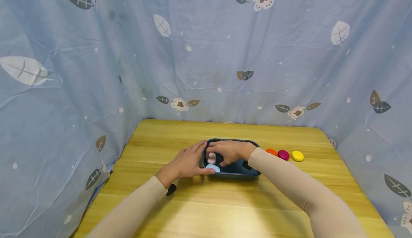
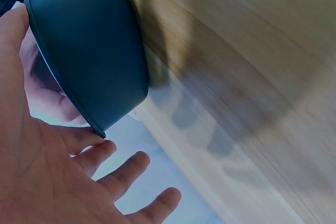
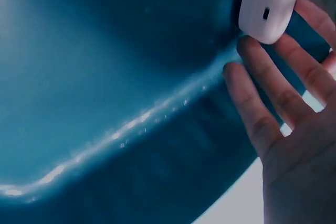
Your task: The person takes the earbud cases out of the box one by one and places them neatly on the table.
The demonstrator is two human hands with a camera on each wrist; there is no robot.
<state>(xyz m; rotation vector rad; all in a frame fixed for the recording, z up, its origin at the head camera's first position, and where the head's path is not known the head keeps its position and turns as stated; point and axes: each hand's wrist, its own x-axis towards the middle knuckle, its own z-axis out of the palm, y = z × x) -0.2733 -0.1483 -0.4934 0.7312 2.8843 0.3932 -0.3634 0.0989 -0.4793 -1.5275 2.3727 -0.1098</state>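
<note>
A dark blue rectangular bin (image 1: 236, 175) stands on the table. Its left end is touched by my left hand (image 1: 186, 162), whose fingers lie along the rim with the thumb on the near edge; in the left wrist view the other fingers spread out in the air. My right hand (image 1: 230, 150) reaches inside the bin. Its fingertips hold a small white earphone case (image 3: 268, 10) with a port slot, which looks blurred in the head view. The right thumb is mostly hidden. Beside the case, a light blue round piece (image 1: 213, 167) lies at the near left corner.
Right of the bin lie an orange disc (image 1: 271, 152), a magenta disc (image 1: 283, 155) and a yellow disc (image 1: 297, 155); a pale lilac one is partly hidden by the right sleeve. A black object (image 1: 246, 165) shows inside the bin. Patterned blue curtains (image 1: 206, 52) surround the wooden table (image 1: 206, 209).
</note>
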